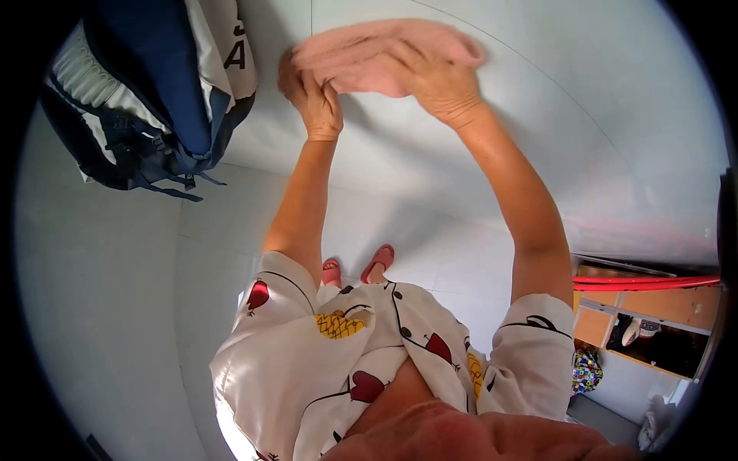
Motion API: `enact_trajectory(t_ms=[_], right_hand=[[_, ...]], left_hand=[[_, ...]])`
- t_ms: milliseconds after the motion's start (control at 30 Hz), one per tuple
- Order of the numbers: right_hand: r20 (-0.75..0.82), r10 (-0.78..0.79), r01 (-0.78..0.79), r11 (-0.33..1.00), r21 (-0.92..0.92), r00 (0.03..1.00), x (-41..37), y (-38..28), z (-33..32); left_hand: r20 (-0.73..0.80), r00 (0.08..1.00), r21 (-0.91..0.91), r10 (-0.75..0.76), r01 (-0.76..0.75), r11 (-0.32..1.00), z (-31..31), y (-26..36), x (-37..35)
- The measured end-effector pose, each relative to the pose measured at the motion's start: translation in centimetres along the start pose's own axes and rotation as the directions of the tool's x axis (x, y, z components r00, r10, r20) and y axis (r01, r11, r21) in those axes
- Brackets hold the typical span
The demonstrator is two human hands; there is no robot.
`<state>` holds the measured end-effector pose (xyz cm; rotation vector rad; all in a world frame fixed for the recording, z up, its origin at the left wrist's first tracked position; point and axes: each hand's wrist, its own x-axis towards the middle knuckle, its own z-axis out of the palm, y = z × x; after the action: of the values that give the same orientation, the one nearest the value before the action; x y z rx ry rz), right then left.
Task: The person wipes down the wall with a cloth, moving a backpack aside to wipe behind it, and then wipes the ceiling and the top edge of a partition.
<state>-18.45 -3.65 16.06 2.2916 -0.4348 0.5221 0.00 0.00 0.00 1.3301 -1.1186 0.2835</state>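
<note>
A pink cloth (357, 54), bunched into a long shape, is held up at the top of the view against a pale, smooth surface. My left hand (311, 100) grips its left end, with the fingers wrapped round the fabric and partly hidden. On the right part of the cloth lies my right hand (440, 83), its fingers bent over the folds and pressing into them. The cloth's right tip sticks out beyond my right hand.
A navy and white backpack (165, 77) hangs at the upper left, its straps dangling. Wooden shelving (661, 307) and a red curved rail (646, 283) are at the right, with a colourful patterned bag (586, 370) below. My feet in pink slippers (377, 263) stand on the pale floor.
</note>
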Motion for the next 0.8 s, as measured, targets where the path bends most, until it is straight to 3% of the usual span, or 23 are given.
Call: enact_trajectory(t_ms=[67, 100, 133, 167, 200, 233, 267, 300, 333, 367, 400, 533, 667, 800], right_hand=[[0.06, -0.034, 0.031, 0.999, 0.038, 0.998, -0.3, -1.5, 0.1], [0.157, 0.181, -0.235, 0.84, 0.489, 0.971, 0.1, -2.4, 3.0], [0.356, 0.269, -0.443, 0.434, 0.785, 0.895, -0.2, -3.7, 4.2], [0.088, 0.063, -0.105, 0.777, 0.621, 0.994, -0.6, -4.1, 5.6], [-0.19, -0.15, 0.196, 0.949, 0.249, 0.97, -1.1, -4.6, 7.1], [0.052, 0.1, -0.109, 0.751, 0.651, 0.994, -0.2, -5.1, 6.5], [0.372, 0.208, -0.424, 0.345, 0.837, 0.905, 0.7, -6.2, 5.4], [0.67, 0.137, -0.657, -0.134, 0.742, 0.729, 1.4, -6.5, 3.6], [0.803, 0.003, -0.733, -0.406, 0.546, 0.596, 2.2, -5.7, 1.4], [0.805, -0.052, -0.743, -0.424, 0.518, 0.591, 1.6, -5.6, 0.8], [0.805, -0.103, -0.753, -0.437, 0.492, 0.585, 0.8, -5.2, 0.5], [0.787, -0.205, -0.763, -0.473, 0.441, 0.582, -4.6, -4.4, 2.7], [0.77, -0.211, -0.757, -0.458, 0.466, 0.602, -11.3, -1.2, 1.7], [0.811, -0.166, -0.781, -0.43, 0.453, 0.561, -17.6, 3.3, -2.4]], left_hand=[[-0.042, 0.99, -0.124, -0.135, 0.129, 0.984, 0.2, 0.0, -2.6], [-0.037, 0.983, -0.149, -0.18, 0.173, 0.974, 1.4, -2.1, -3.0], [-0.029, 0.963, -0.181, -0.269, 0.26, 0.949, 1.6, -2.1, -5.0], [-0.021, 0.936, -0.204, -0.353, 0.341, 0.918, 1.4, -2.3, -6.7], [-0.012, 0.9, -0.262, -0.436, 0.418, 0.87, 2.2, -1.8, -7.8], [0.002, 0.861, -0.311, -0.509, 0.484, 0.818, 2.7, -1.4, -8.6], [0.022, 0.817, -0.356, -0.577, 0.545, 0.759, 3.1, -1.0, -9.4], [0.022, 0.79, -0.378, -0.613, 0.574, 0.726, 3.7, -0.6, -10.3], [0.023, 0.76, -0.401, -0.649, 0.602, 0.691, 4.2, -0.1, -11.1], [0.025, 0.731, -0.426, -0.682, 0.625, 0.654, 4.9, 0.7, -11.6], [0.088, 0.6, -0.496, -0.795, 0.719, 0.487, 5.7, 2.0, -12.1], [0.212, 0.498, -0.639, -0.841, 0.722, 0.266, 9.0, 4.0, -16.1], [0.192, 0.503, -0.604, -0.843, 0.738, 0.302, 12.8, 10.6, -20.0], [0.186, 0.623, -0.586, -0.759, 0.691, 0.423, 18.6, 13.6, -26.3]])
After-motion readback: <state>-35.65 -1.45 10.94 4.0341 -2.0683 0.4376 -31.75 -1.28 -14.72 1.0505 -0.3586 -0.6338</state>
